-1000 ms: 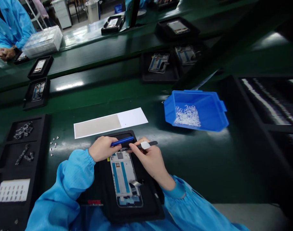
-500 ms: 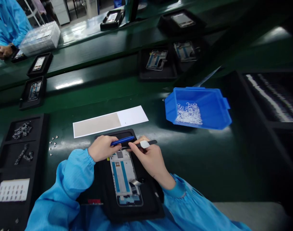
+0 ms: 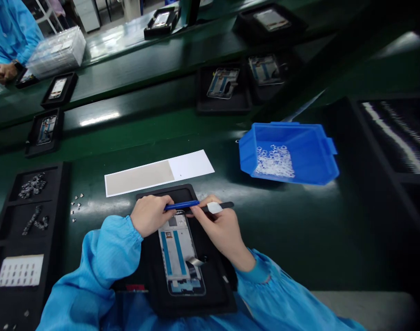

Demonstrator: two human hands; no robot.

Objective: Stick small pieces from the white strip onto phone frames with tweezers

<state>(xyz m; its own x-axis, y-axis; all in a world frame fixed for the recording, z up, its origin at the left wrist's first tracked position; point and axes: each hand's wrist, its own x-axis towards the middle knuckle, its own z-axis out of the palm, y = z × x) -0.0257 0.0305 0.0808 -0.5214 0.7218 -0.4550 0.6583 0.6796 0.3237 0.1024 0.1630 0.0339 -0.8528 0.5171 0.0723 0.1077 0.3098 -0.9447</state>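
My left hand (image 3: pixel 149 215) is closed around a slim blue pen-like tool (image 3: pixel 181 205), which lies across the top of an open phone frame (image 3: pixel 173 271). Pinched in my right hand (image 3: pixel 221 230) are dark tweezers (image 3: pixel 227 205) with a white wrap; their tips point left, near the frame's upper end, and are partly hidden by the fingers. The frame, with two blue strips and a loose flex cable (image 3: pixel 195 262), lies in a black tray (image 3: pixel 215 299) close to my body.
Beyond the tray lies a white-bordered card (image 3: pixel 192 165). A blue bin (image 3: pixel 309 161) of small white rings stands at right, a compartment tray (image 3: pixel 63 193) of small parts at left. Loose metal bits (image 3: pixel 77 204) lie beside it. Phone trays (image 3: pixel 223 108) stand farther back; a co-worker's hands (image 3: pixel 4 72) show far left.
The blue tool has shifted right, and its tip now reaches my right fingers. Both hands have moved slightly right. The phone frame stays in place, while the view has turned a little.
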